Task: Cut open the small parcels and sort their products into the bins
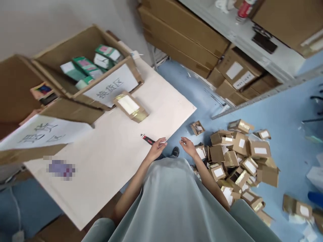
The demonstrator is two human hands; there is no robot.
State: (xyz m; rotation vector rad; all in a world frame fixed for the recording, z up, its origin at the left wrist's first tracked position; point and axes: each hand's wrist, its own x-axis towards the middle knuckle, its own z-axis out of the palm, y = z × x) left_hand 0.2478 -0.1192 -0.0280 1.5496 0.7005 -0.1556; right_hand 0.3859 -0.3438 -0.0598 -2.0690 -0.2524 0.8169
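My left hand [157, 148] hovers by the table's right edge with its fingers loosely curved and apart, holding nothing that I can see. Close beside it, a black and red box cutter [147, 138] lies on the white table [111, 171]. My right hand [188, 146] hangs in the air past the edge, above the floor, its fingers also apart and nothing in them. Farther up the table rests a small taped cardboard box [131, 106] with a white label. It sits in front of a large open carton [131, 72] with green and white packages [87, 67] inside.
A second open carton [75, 111] with a paper sign stands at the left. A blurred purple item [62, 168] lies near the table's left edge. Many opened boxes [241, 143] are piled on the floor at right. A shelf [285, 57] holds cartons at upper right.
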